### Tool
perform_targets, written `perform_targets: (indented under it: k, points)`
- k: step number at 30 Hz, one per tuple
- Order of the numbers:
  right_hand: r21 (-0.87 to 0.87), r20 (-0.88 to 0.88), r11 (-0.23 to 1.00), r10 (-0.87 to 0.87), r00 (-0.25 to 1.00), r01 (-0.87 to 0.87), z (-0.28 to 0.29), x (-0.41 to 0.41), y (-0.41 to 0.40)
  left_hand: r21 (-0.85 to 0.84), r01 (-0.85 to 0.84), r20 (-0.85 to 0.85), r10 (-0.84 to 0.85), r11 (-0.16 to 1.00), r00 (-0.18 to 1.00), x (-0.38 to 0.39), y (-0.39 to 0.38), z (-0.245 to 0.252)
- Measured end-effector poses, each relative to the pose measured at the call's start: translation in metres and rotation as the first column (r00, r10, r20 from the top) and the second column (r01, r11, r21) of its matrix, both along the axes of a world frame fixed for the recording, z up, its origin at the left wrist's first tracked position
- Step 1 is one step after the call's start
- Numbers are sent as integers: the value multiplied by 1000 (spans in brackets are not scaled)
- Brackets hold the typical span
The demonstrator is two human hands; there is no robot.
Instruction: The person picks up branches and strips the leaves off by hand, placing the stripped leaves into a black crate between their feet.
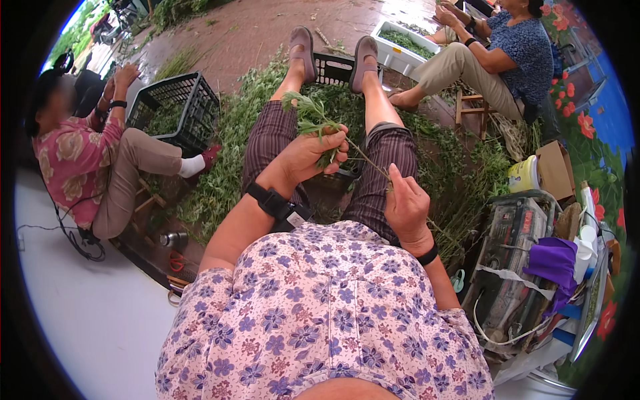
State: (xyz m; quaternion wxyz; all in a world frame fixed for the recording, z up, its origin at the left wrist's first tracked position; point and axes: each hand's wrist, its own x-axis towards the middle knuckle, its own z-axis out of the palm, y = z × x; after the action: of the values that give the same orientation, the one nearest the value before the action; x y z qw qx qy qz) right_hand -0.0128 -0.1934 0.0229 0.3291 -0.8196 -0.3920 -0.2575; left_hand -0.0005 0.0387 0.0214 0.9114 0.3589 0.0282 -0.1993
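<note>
My left hand (pixel 320 152) is closed around a leafy green sprig (pixel 311 112), whose leaves stick out above and below the fingers. From it a thin bare stem (pixel 367 157) runs down to the right. My right hand (pixel 407 202) pinches the lower part of that stem between thumb and fingers, the index finger pointing up. Between my legs stands a black plastic crate (pixel 332 69) with cut greenery in it, my feet resting at its far rim. Both hands are above my lap, a short way apart.
Heaps of leafy stalks (pixel 225 160) lie on both sides. One person sits at left by a black crate (pixel 200 107), another at right by a white tub (pixel 400 60). Near my right side are a yellow-white bucket (pixel 522 175) and a cluttered stand (pixel 515 240); red-handled scissors (pixel 176 261) lie at left.
</note>
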Motion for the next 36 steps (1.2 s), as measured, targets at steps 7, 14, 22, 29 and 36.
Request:
perform_targets:
  k: [7,14,22,29,36]
  points:
    - [250,-403,968,96,910,8,-7,-6,2,40,-23,63,20,999,998,-1,6,-3]
    - [424,-711,898,251,657,116,-1,-4,-1,8,27,107,-28,1000,994,-2,7,0]
    - [234,-386,964,-25,922,124,0,0,-3,8,-21,89,20,1000,996,-6,8,-1]
    - [92,1,992,-88,996,87,-4,4,-3,-221,25,122,3,975,992,-8,2,-13]
    - [97,89,993,-75,993,67,-4,7,-5,-227,-62,-14,60,972,998,-8,-6,-6]
